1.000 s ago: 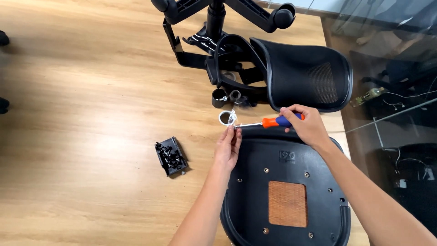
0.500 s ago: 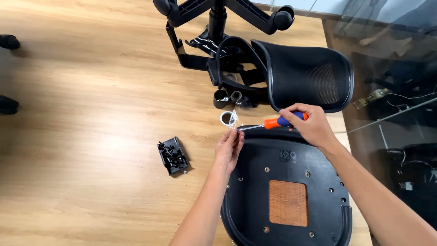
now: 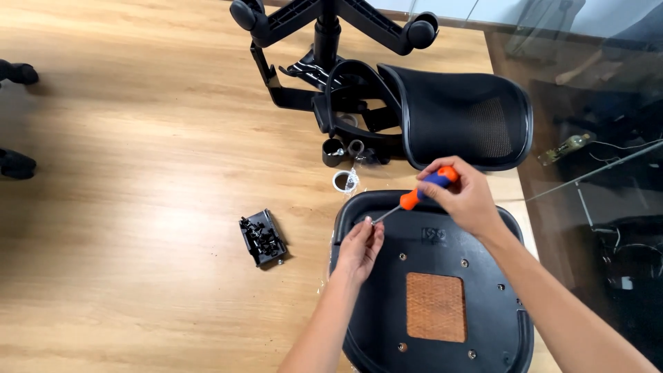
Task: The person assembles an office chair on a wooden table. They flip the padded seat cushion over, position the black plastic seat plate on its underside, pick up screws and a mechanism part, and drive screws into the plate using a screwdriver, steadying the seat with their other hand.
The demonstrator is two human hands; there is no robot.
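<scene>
Black plastic fills the lower middle of the view: an upturned chair seat pan lies on the wooden floor, its underside facing up with a square orange mesh patch in the centre and small screw holes dotted around it. Right hand is wrapped firmly around the orange and blue handle of a screwdriver, shaft angled down and left. Left hand comes in with fingertips pinched together right at the driver's tip, near the seat pan's front edge; something small seems to sit between those fingers, likely a screw, though it is too tiny to tell for sure.

By the look of it, this is the moment of seating a fastener on the tip or lining it up with a hole. The next move calls for a steady left pinch, the shaft brought square to the hole, and gentle pressure from the right wrist before any turning.

Off to the left, well apart from the seat, sits a small black tray of hardware. Beyond the seat lie a roll of clear tape, the mesh backrest and the chair base with castors.
</scene>
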